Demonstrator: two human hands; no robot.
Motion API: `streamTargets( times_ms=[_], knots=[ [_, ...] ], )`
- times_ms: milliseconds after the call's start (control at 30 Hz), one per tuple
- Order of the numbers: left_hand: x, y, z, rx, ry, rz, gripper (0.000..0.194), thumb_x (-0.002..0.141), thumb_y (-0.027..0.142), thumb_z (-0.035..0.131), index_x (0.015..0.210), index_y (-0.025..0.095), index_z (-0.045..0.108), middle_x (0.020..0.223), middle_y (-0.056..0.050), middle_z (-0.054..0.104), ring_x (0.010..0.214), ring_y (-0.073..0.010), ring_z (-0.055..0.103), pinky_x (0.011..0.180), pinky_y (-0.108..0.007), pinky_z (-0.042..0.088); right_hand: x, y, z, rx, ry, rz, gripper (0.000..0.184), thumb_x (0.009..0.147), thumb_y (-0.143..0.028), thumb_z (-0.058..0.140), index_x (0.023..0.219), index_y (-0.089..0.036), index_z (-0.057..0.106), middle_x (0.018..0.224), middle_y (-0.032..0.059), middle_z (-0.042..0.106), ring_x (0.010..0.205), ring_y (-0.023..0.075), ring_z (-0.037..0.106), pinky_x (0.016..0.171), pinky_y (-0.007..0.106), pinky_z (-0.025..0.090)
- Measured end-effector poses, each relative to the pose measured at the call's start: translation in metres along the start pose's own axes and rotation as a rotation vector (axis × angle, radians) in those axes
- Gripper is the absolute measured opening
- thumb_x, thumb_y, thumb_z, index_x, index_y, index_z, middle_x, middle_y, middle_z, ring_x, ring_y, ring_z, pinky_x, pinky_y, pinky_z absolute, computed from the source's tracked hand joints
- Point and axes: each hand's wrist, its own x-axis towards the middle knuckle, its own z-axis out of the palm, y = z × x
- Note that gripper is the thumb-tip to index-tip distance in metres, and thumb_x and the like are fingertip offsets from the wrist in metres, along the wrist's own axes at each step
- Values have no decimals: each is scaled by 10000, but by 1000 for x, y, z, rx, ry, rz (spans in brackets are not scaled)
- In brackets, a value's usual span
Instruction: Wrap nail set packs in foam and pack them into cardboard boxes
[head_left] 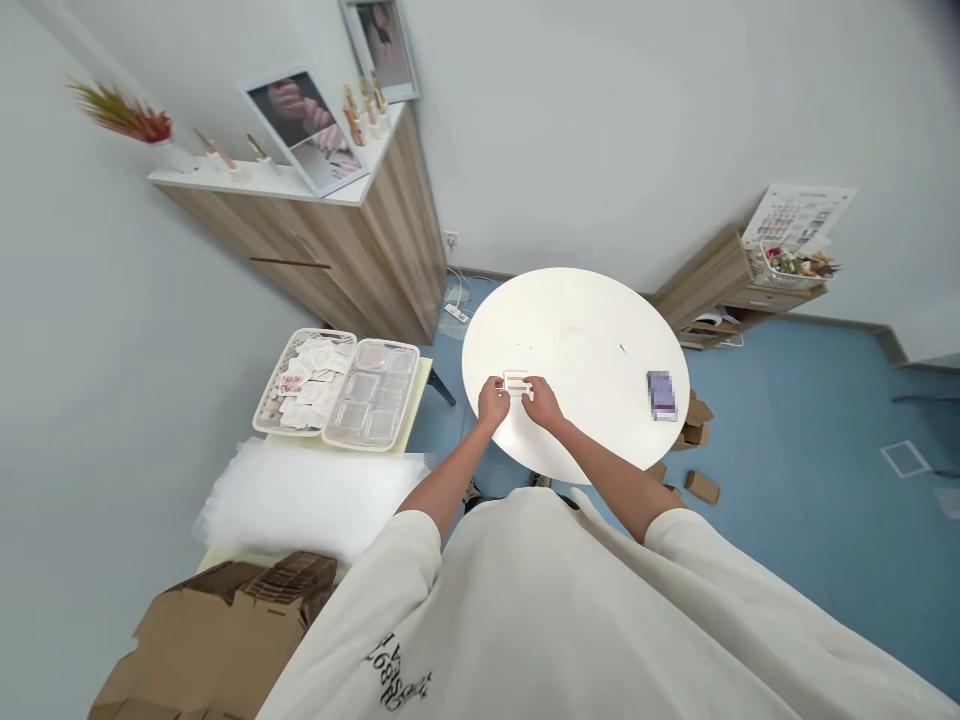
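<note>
My left hand (493, 402) and my right hand (541, 403) are close together above the near edge of a round white table (577, 330). Pinched between their fingers is a small, flat, pale rectangular piece (516, 383), possibly translucent plastic, with its exact kind too small to tell. A blurred purple-and-white flat object (662, 395) lies near the table's right edge, well apart from both hands.
To the left, a white basket tray of paper packets (304, 380) and a clear compartment tray (371, 395) stand beside a white fluffy bag (300, 500). Below them is a cardboard box (225, 625). Small cardboard pieces (701, 487) lie on the blue floor to the right.
</note>
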Motion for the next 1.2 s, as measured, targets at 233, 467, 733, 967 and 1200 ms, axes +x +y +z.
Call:
streamTargets(
  times_ms=[233,467,733,967,1200],
  knots=[
    [-23,16,107,11,-241,-66,404,830,116,608,1222,217,592,1347,-105,645,1143,-238,661,939,-362,526,-29,102,-42,29,-23,159,422,900,-197,485,1319,-204,535,1373,126,548,1175,256,580,1024,433,477],
    [-33,14,185,71,-374,-134,485,847,155,632,1326,191,567,1403,-126,613,1233,-263,612,1001,-371,495,-53,175,-60,94,-107,275,468,908,-187,477,1373,-178,527,1417,139,525,1261,256,549,1068,399,465],
    [-37,8,209,106,-405,-154,483,867,185,621,1347,176,576,1463,-133,552,1319,-262,542,1104,-356,409,-61,200,-67,182,-192,312,520,919,-193,479,1437,-156,500,1499,149,466,1352,262,490,1135,400,421],
    [-42,1,193,95,-403,-173,483,851,147,590,1330,200,555,1412,-121,589,1296,-264,558,1051,-381,452,-79,205,-73,131,-208,367,526,924,-202,477,1449,-169,485,1492,121,495,1345,254,495,1143,396,410],
    [-50,5,202,56,-382,-148,562,797,103,594,1346,205,531,1388,-114,601,1313,-282,535,1049,-408,456,-89,198,-67,129,-225,362,599,911,-216,506,1502,-204,413,1553,100,436,1400,264,434,1149,426,402]
  ],
)
